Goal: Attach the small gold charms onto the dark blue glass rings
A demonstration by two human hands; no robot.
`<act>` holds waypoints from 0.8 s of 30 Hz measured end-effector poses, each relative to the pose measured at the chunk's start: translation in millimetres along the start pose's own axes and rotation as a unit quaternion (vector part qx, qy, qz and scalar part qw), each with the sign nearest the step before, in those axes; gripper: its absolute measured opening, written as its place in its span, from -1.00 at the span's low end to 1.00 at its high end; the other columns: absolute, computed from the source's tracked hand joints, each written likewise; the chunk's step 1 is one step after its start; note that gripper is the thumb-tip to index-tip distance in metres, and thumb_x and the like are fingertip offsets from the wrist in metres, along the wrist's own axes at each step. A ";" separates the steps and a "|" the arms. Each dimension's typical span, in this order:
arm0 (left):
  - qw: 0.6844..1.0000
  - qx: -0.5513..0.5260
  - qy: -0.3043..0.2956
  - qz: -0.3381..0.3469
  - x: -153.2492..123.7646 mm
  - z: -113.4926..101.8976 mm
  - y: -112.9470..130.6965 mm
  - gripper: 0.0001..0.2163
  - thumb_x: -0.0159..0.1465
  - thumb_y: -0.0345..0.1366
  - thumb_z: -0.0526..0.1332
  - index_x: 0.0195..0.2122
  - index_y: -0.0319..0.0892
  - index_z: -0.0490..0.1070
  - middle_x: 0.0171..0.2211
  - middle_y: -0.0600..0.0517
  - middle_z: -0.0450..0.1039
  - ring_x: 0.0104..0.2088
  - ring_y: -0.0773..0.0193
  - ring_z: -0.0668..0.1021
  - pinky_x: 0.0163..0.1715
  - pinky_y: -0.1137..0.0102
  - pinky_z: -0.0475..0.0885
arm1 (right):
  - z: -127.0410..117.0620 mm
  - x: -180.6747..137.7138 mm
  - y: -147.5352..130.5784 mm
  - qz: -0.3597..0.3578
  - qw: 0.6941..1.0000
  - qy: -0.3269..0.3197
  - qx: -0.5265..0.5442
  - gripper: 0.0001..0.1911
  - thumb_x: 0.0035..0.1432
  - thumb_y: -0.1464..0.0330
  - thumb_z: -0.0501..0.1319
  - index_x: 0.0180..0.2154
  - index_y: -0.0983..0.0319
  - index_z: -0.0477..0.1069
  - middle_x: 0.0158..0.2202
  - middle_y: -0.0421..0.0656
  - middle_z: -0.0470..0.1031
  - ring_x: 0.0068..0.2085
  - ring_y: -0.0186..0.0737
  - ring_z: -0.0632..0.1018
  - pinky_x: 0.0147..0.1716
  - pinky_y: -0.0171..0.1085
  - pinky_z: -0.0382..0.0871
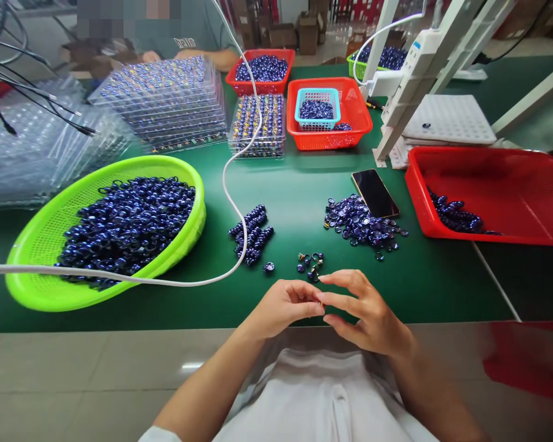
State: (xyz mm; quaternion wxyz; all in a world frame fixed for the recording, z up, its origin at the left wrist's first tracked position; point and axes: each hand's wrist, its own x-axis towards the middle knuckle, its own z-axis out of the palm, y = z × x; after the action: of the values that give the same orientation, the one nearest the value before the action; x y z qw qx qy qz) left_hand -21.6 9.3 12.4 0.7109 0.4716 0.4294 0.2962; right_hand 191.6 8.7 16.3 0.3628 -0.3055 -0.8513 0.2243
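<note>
Over the table's front edge, my left hand (289, 306) is closed in a pinch. A small part with a gold-coloured edge (321, 302) shows at its fingertips, mostly hidden by the fingers. My right hand (366, 313) faces it with fingers spread, one fingertip touching at the pinch. Just beyond my hands lie several loose dark-blue ring-like pieces (312, 265), some with gold bits. A heap of shiny blue-purple caps (362, 222) lies farther right. To the left are stacked rows of dark-blue rings (253, 234), with a single piece (268, 267) beside them.
A green basket (27, 270) of blue rings stands left, a white cable (225, 178) crossing it. A phone (375, 193) touches the cap heap. A red tray (511, 178) sits right. Behind are clear trays (166, 110), red baskets (359, 116), a metal post (410, 92) and another person's arm (223, 60).
</note>
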 end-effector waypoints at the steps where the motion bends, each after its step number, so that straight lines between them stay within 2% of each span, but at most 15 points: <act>1: 0.996 0.076 0.029 0.046 -2.4 -0.2 3.0 -0.82 0.15 -0.24 0.39 -0.28 -0.23 0.58 -0.39 -0.05 0.58 -0.39 0.24 0.55 -0.33 0.36 0.46 | -1.1 -1.1 -0.2 0.009 1.000 0.003 0.011 -0.68 0.17 0.42 0.29 -0.02 0.12 0.40 0.02 -0.04 0.49 0.01 -0.06 0.52 -0.04 -0.01 0.45; 2: 0.980 0.157 0.062 0.108 -5.0 -0.2 6.6 -0.86 0.19 -0.28 0.35 -0.26 -0.21 0.58 -0.37 -0.07 0.59 -0.36 0.22 0.55 -0.32 0.34 0.46 | -2.0 -2.3 -0.5 0.022 0.999 0.010 0.027 -0.73 0.17 0.41 0.29 -0.07 0.14 0.40 -0.02 -0.04 0.50 -0.02 -0.08 0.53 -0.06 -0.04 0.46; 4: 0.918 0.299 0.100 0.242 -10.4 -0.2 14.7 -0.88 0.25 -0.37 0.28 -0.20 -0.18 0.57 -0.33 -0.09 0.59 -0.31 0.19 0.54 -0.29 0.30 0.45 | -2.7 -3.7 -1.1 0.063 0.995 0.031 0.067 -0.80 0.19 0.37 0.29 -0.13 0.15 0.38 -0.10 -0.07 0.51 -0.07 -0.12 0.54 -0.09 -0.10 0.46; 6: 0.858 0.378 0.075 0.340 -14.6 0.1 21.8 -0.81 0.27 -0.45 0.23 -0.11 -0.18 0.53 -0.29 -0.12 0.59 -0.29 0.18 0.53 -0.27 0.28 0.45 | -2.2 -3.1 -1.8 0.115 0.986 0.058 0.109 -0.82 0.23 0.30 0.27 -0.13 0.15 0.38 -0.12 -0.09 0.51 -0.07 -0.12 0.54 -0.08 -0.12 0.45; 9: 0.817 0.415 0.027 0.399 -16.6 2.1 27.0 -0.72 0.28 -0.51 0.20 0.00 -0.17 0.45 -0.24 -0.14 0.59 -0.29 0.18 0.52 -0.28 0.26 0.47 | 0.2 1.6 -3.4 0.177 0.967 0.071 0.172 -0.72 0.22 0.15 0.27 -0.10 0.15 0.40 -0.14 -0.10 0.51 -0.07 -0.11 0.53 -0.07 -0.16 0.43; 13: 0.816 0.397 0.050 0.418 -13.5 6.2 25.6 -0.71 0.27 -0.51 0.22 0.00 -0.18 0.43 -0.24 -0.15 0.59 -0.28 0.18 0.54 -0.27 0.27 0.49 | 6.8 7.7 -5.1 0.243 0.940 0.028 0.238 -0.74 0.18 0.13 0.31 -0.24 0.17 0.43 -0.27 -0.18 0.48 -0.22 -0.21 0.51 -0.19 -0.27 0.40; 17: 0.820 0.376 0.069 0.426 -9.7 7.9 19.2 -0.78 0.26 -0.49 0.25 -0.08 -0.18 0.44 -0.34 -0.09 0.57 -0.36 0.22 0.54 -0.32 0.30 0.49 | 14.3 7.0 -4.2 0.282 0.913 0.020 0.294 -0.78 0.20 0.19 0.31 -0.33 0.19 0.42 -0.34 -0.21 0.45 -0.27 -0.25 0.48 -0.24 -0.30 0.37; 24: 0.837 0.329 0.112 0.422 -5.9 6.9 -0.3 -0.81 0.21 -0.52 0.32 -0.16 -0.20 0.47 -0.36 -0.06 0.56 -0.35 0.25 0.54 -0.36 0.36 0.50 | 12.7 4.9 -3.9 0.302 0.911 -0.016 0.282 -0.93 0.24 0.33 0.24 -0.32 0.16 0.42 -0.35 -0.24 0.45 -0.28 -0.28 0.47 -0.25 -0.32 0.34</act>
State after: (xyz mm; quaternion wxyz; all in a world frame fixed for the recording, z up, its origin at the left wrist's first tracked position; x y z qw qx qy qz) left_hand -18.2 1.4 15.3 0.2669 0.7772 0.3374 0.4592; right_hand 177.9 7.2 12.9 0.3354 -0.4293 -0.6257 0.5583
